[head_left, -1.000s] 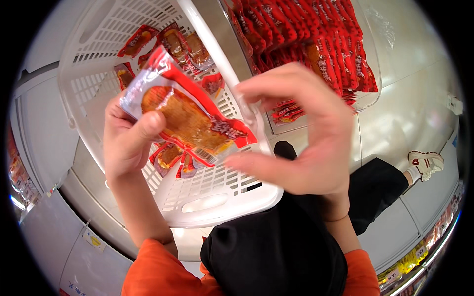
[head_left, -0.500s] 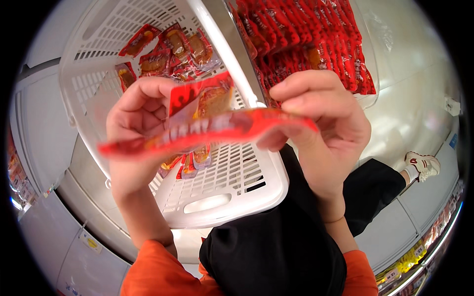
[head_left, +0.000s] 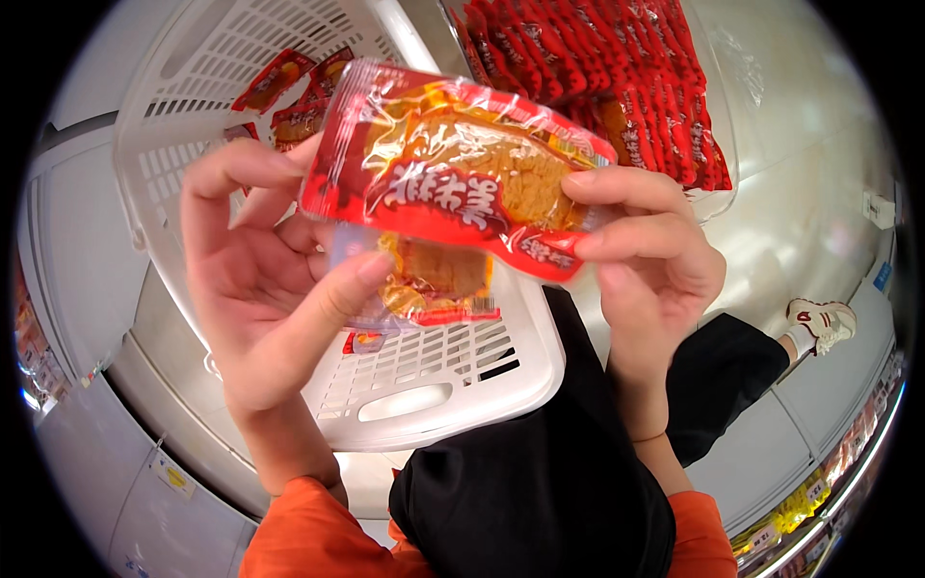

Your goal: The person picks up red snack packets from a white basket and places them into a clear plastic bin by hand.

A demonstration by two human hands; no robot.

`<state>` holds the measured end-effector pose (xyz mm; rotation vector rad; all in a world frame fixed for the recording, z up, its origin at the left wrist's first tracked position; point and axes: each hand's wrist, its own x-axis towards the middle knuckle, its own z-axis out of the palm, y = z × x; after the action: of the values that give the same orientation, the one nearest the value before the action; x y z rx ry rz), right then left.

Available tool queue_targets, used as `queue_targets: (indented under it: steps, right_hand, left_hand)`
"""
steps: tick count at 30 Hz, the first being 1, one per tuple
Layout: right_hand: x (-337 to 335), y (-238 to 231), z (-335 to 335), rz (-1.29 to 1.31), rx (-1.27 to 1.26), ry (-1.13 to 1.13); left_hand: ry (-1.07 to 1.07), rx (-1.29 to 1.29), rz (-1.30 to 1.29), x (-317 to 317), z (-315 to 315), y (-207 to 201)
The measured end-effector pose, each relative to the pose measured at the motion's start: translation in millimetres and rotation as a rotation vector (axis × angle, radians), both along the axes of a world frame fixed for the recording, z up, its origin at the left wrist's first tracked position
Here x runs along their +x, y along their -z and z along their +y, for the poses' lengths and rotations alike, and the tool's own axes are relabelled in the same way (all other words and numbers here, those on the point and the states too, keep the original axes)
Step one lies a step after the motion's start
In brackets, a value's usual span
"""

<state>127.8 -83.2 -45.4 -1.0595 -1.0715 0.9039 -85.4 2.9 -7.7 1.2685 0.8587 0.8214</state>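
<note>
A red and clear snack packet [head_left: 453,169] with an orange-brown food piece inside fills the middle of the view, face up toward me. My right hand [head_left: 641,260] pinches its right end between thumb and fingers. My left hand [head_left: 265,279] holds a second, smaller clear packet [head_left: 429,284] just beneath it, thumb pressed on its left edge. Both packets hang above a white slotted plastic basket [head_left: 434,395].
A few more red packets [head_left: 289,91] lie in the basket's far corner. A second white basket holding several red packets in rows [head_left: 617,77] sits at the upper right. Pale floor, my black trousers, a white shoe [head_left: 819,323] and low shelving [head_left: 819,482] surround them.
The packet, seen edge-on and blurred half a second ago, has turned flat with its printed face toward me. Both hands have shifted to its ends, and a second packet shows beneath.
</note>
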Motion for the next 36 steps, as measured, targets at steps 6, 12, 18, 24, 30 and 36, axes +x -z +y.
queue_targets:
  steps: [6, 12, 18, 24, 30, 36]
  right_hand:
    - [-8.2, 9.0, 9.1, 0.021, 0.05, 0.241]
    - [-15.9, 1.7, 8.3, 0.684, -0.175, 0.203]
    - [31.4, 10.0, 12.3, 0.458, -0.039, 0.384]
    - [92.6, -2.1, 1.4, -0.007, -0.082, 0.737]
    - [71.1, 33.6, -2.5, -0.443, -0.586, 0.524]
    - [61.3, 49.7, 13.0, -0.833, -0.578, 0.534]
  left_hand:
    - [0.267, 0.085, 0.261, 4.6, -0.4, -6.9]
    - [0.41, 0.191, 0.303, 18.8, -13.7, -4.7]
    - [0.285, 0.094, 0.24, 16.5, -12.4, 3.7]
    - [0.007, 0.084, 0.19, 16.0, -8.4, 3.3]
    - [0.017, 0.145, 0.19, 11.9, -6.7, 9.3]
    - [-0.026, 0.109, 0.134, 12.6, -6.7, 6.3]
